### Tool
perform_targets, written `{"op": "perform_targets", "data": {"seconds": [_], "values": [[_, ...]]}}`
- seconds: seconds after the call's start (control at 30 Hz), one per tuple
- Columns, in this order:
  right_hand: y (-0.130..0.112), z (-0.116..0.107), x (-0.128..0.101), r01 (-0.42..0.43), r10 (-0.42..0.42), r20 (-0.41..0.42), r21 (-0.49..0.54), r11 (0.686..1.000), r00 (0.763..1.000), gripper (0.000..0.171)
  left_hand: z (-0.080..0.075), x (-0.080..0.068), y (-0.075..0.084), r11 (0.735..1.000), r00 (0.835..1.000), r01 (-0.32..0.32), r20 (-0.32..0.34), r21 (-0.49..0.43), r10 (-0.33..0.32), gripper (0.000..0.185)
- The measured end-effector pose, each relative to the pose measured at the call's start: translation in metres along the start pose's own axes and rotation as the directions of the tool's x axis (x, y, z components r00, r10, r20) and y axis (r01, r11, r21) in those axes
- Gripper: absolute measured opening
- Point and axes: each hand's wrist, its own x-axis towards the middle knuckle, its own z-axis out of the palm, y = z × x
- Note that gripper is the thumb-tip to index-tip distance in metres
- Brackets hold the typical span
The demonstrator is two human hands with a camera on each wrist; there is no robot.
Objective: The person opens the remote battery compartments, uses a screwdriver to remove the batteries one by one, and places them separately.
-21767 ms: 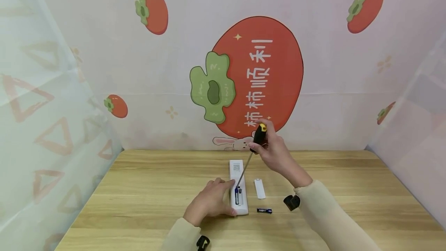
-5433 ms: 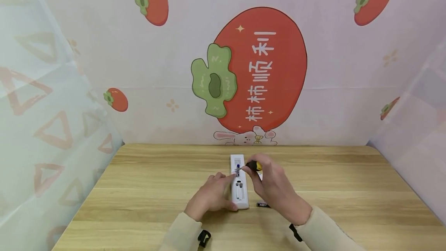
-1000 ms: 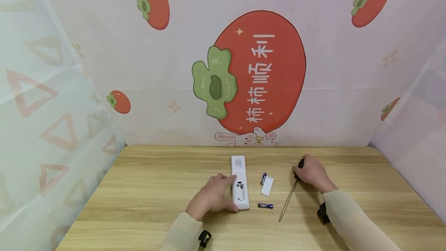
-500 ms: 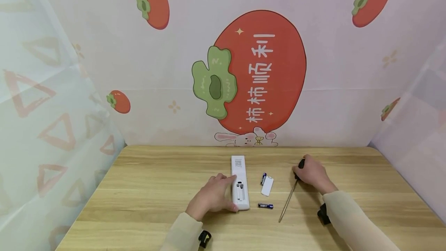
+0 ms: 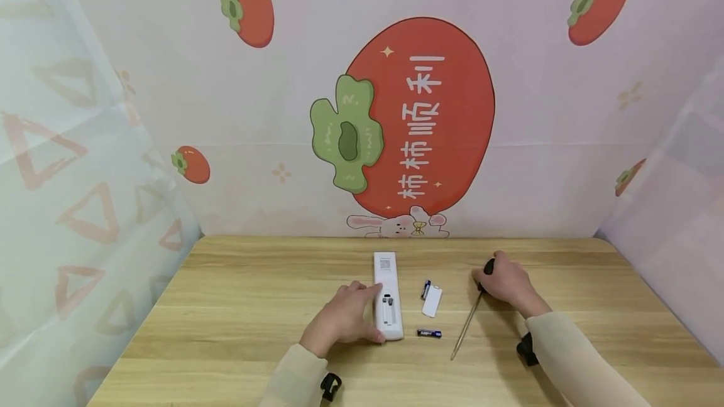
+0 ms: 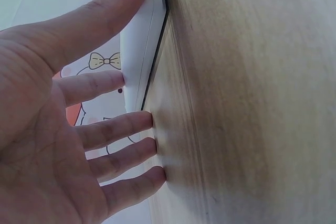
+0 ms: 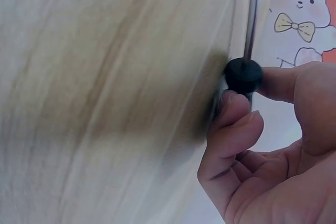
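Note:
A white remote control lies back up on the table, its battery compartment uncovered and with no battery in it. My left hand rests against the remote's left side; in the left wrist view the thumb and index finger touch its edge, the fingers fairly straight. On the right, my right hand grips the black handle of a screwdriver, whose shaft slants down toward the table's front. Between them lie a white battery cover, one blue battery partly beside it, and another battery nearer the front.
The wooden table reaches back to a cloth backdrop printed with persimmons and a rabbit. Hanging cloth walls flank it at both sides. Black straps with cameras sit at the wrists.
Earlier the screwdriver worked at the battery in the remote. That battery now lies by the cover, and the right hand has carried the screwdriver to the right. Over the last second, almost nothing moved.

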Motion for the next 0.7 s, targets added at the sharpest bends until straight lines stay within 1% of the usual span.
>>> {"op": "perform_targets", "data": {"seconds": [0.17, 0.3, 0.4, 0.47, 0.6, 0.7], "values": [[-0.013, -0.003, -0.009, 0.023, -0.024, -0.034, -0.023, 0.999, 0.999, 0.075, -0.001, 0.000, -0.001, 1.000, 1.000, -0.010, -0.011, -0.011, 0.009, 0.094], [-0.026, -0.003, -0.018, 0.065, -0.066, -0.059, -0.027, 0.998, 0.996, 0.076, -0.002, 0.000, -0.002, 1.000, 1.000, -0.013, -0.013, -0.018, 0.013, 0.094], [-0.033, -0.001, -0.023, 0.105, -0.108, -0.078, -0.034, 0.994, 0.991, 0.074, -0.002, 0.000, -0.004, 1.000, 1.000, -0.020, -0.014, -0.012, 0.020, 0.096], [-0.036, 0.001, -0.028, 0.117, -0.119, -0.082, -0.033, 0.993, 0.989, 0.074, -0.001, -0.001, -0.006, 1.000, 0.999, -0.028, -0.016, -0.010, 0.028, 0.098], [-0.044, 0.005, -0.037, 0.143, -0.147, -0.102, -0.043, 0.989, 0.984, 0.073, -0.003, -0.004, -0.010, 0.998, 0.998, -0.055, -0.027, -0.030, 0.054, 0.101], [-0.048, 0.007, -0.045, 0.184, -0.190, -0.127, -0.055, 0.981, 0.973, 0.067, -0.005, -0.007, -0.013, 0.997, 0.997, -0.065, -0.049, -0.048, 0.062, 0.101]]}}
